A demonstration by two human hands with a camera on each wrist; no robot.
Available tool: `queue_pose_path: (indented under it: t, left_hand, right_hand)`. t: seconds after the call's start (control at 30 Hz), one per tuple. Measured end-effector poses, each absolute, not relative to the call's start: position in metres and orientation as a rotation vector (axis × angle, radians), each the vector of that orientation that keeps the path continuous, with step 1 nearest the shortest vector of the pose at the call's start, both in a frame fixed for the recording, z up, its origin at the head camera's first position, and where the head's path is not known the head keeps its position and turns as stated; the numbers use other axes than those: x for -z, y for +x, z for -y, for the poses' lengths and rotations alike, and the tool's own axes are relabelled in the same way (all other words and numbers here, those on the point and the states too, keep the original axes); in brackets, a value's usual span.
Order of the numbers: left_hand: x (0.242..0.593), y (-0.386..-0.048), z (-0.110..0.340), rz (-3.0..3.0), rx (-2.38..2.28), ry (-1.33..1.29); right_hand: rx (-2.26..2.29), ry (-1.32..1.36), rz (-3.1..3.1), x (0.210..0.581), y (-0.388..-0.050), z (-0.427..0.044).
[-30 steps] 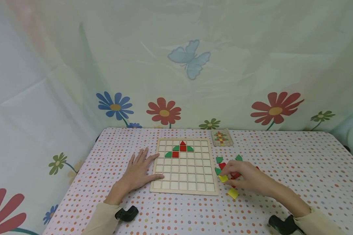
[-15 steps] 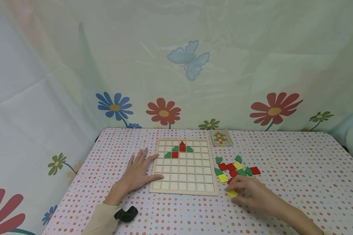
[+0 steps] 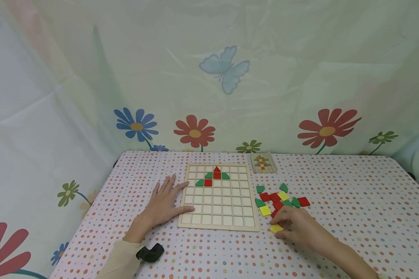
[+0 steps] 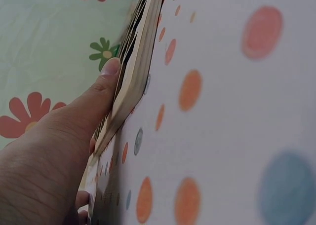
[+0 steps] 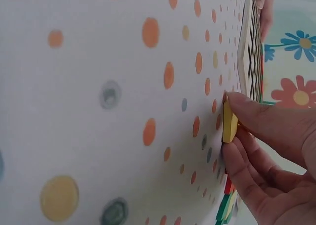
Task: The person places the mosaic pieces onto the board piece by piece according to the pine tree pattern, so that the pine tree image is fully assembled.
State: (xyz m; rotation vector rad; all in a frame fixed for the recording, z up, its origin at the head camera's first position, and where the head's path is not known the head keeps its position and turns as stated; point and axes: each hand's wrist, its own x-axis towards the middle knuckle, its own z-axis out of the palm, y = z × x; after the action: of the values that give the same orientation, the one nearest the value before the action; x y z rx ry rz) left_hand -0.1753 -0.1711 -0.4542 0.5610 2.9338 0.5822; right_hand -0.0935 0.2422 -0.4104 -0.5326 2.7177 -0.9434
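Note:
My left hand [image 3: 162,203] rests with spread fingers against the left side of a wooden grid board [image 3: 218,227]. In the left wrist view its thumb [image 4: 101,84] lies over the board's rim. Near the board's top sit red and green tiles: a red triangle [image 3: 217,169], red squares [image 3: 208,182] and green quarter-round pieces [image 3: 225,176]. Right of the board, my right hand [image 3: 298,226] pinches a yellow square tile [image 3: 276,228] by its edges. From the right wrist, this yellow tile [image 5: 228,122] shows between thumb and finger, low at the tabletop.
Loose red, green and yellow tiles [image 3: 277,205] lie in a cluster just beyond the right hand. A small pattern card [image 3: 269,169] with a tree design lies behind the board's right corner. A printed curtain [image 3: 279,108] hangs along the table's back edge.
My right hand has moved from the yellow tile beside the board toward me, to the nearer yellow tile, which it now pinches. The left hand and the board stay still.

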Motion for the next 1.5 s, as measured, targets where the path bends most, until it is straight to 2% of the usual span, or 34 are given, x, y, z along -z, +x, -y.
queue_pose_path:
  t: [0.43,0.67,0.97,1.2,1.5]
  left_hand:
    - [0.455,-0.176,0.171,-2.941,-0.573,0.57]
    - [0.455,-0.175,0.172,-2.942,-0.574,0.562]
    - [0.454,-0.175,0.171,-2.938,-0.572,0.57]
    - [0.455,-0.176,0.173,-2.94,-0.577,0.563]
    - [0.457,-0.177,0.172,-2.938,-0.584,0.561]
  right_hand:
    - [1.1,-0.429,-2.792,0.417,-0.086,-0.242]
    - [1.243,-0.463,-2.827,0.423,-0.08,-0.243]
    - [1.222,-0.283,-2.767,0.42,-0.081,-0.239]
    - [1.238,-0.447,-2.775,0.41,-0.098,-0.225]
    - [1.29,-0.666,-2.792,0.394,-0.146,-0.181]
